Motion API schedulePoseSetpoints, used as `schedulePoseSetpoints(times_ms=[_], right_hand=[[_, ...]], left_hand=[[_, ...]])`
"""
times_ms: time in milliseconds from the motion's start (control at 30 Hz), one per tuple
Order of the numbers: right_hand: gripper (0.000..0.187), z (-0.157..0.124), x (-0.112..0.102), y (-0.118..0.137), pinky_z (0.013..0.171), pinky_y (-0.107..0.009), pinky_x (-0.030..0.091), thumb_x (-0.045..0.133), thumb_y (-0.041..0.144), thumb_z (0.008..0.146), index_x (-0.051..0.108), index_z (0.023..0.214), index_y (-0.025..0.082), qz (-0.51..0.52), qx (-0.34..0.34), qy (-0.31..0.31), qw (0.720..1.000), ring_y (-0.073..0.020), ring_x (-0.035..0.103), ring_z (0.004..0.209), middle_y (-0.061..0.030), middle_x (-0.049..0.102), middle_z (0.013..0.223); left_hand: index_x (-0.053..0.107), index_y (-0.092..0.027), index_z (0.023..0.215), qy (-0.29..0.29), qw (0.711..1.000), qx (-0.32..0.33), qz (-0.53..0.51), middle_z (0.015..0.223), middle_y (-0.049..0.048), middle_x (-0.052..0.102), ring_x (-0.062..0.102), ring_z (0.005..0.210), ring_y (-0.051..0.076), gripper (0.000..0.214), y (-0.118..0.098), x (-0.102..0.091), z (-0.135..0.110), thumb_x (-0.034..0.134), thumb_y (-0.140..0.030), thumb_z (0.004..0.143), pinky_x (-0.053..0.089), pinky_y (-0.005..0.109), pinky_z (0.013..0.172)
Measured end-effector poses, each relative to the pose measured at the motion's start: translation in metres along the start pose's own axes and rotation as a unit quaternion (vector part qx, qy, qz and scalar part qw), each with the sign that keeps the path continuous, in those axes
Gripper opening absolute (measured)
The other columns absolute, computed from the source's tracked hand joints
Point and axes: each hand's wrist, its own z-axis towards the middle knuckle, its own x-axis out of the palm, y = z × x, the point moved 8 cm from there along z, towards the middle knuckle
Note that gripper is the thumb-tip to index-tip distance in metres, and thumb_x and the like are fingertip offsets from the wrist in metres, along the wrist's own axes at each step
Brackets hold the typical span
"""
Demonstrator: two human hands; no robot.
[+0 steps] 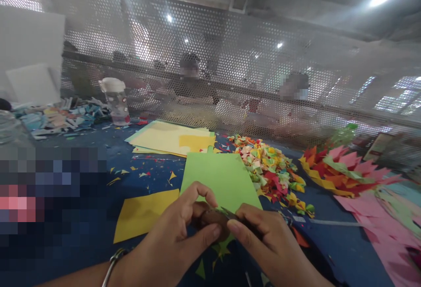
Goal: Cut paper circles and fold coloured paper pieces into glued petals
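Note:
My left hand [189, 225] is closed, thumb and fingers curled around a small brown rounded piece [215, 221] whose kind I cannot make out. My right hand [263, 232] is closed too, its thumb pressed to the fingers right beside that piece. A thin dark pointed thing [226, 211] shows at its fingertips, partly hidden. Beyond both hands lies a sheet of light green paper [217, 173]. A yellow paper sheet [141, 217] is to the left of my left hand. Small green paper scraps [200, 270] lie beneath the hands on the dark blue table.
Cream and yellow sheets [161, 138] are stacked further back. A heap of folded colourful paper pieces [269, 166] lies right of centre, beside layered paper petals [348, 168] and pink sheets [365, 230]. A lidded cup [116, 102] stands back left before a perforated screen [148, 59].

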Motion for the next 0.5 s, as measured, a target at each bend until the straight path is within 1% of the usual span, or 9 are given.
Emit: schedulePoseSetpoints(times_ms=[200,300,500], right_hand=[[0.044,0.0009,-0.0014,0.0028,0.051,-0.024,0.025,0.046,0.049,0.095,0.036,0.064,0.021,0.001,-0.006,-0.007,1.0,-0.0097,0.033,0.054,0.0062,0.033,0.059],[0.043,0.0015,-0.0019,0.0044,0.05,-0.024,0.025,0.046,0.049,0.095,0.037,0.064,0.021,0.002,-0.007,-0.008,1.0,-0.0099,0.033,0.054,0.0062,0.032,0.058],[0.044,0.0006,-0.0017,0.0066,0.05,-0.024,0.025,0.045,0.048,0.096,0.038,0.063,0.02,-0.006,-0.018,-0.017,1.0,-0.0096,0.033,0.053,0.0061,0.032,0.058]], left_hand=[[0.041,-0.021,0.096,-0.003,1.0,0.0,0.016,0.073,-0.0029,0.056,0.047,0.069,0.012,0.023,0.0004,-0.0006,-0.0022,0.06,-0.032,0.089,0.035,0.026,0.062],[0.041,-0.022,0.096,-0.004,1.0,-0.001,0.009,0.074,-0.0025,0.057,0.048,0.069,0.012,0.023,0.0005,-0.0008,-0.0007,0.061,-0.032,0.089,0.035,0.026,0.062],[0.038,-0.022,0.096,0.003,1.0,0.003,-0.006,0.072,-0.0042,0.055,0.043,0.066,0.01,0.025,-0.0032,0.0024,-0.0005,0.06,-0.031,0.088,0.032,0.025,0.059]])
